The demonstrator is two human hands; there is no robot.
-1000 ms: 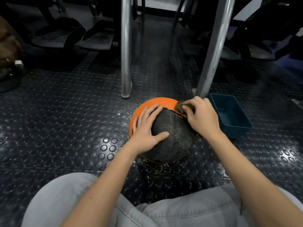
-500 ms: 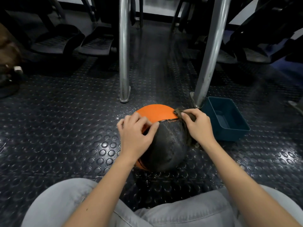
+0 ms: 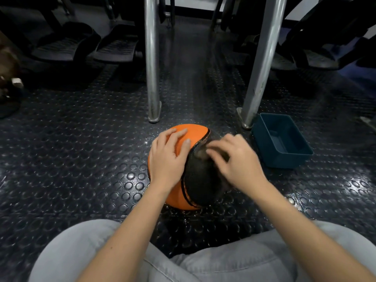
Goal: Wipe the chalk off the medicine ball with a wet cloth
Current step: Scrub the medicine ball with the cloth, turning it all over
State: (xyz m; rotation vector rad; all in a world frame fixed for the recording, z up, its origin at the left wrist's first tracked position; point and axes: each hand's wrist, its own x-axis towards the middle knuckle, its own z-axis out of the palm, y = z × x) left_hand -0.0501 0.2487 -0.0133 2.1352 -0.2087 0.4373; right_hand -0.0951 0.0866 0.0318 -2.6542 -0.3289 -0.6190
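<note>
Left grip (image 3: 168, 157), fingers spread wide, rests on the orange panel of the medicine ball (image 3: 201, 180). Just right of it, the blurred right grip (image 3: 236, 159) presses a dark cloth (image 3: 200, 154), fingers curled over it, to the black panel.

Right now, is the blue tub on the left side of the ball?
No, the blue tub stands on the floor to the right of the medicine ball.

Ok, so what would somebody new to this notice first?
The orange and black ball, dead centre on the studded floor, with both hands on it. The left hand lies spread on the orange panel, and the right hand, blurred, presses a dark cloth on the black panel. Next comes the teal tub to the ball's right, beside a steel post.
</note>
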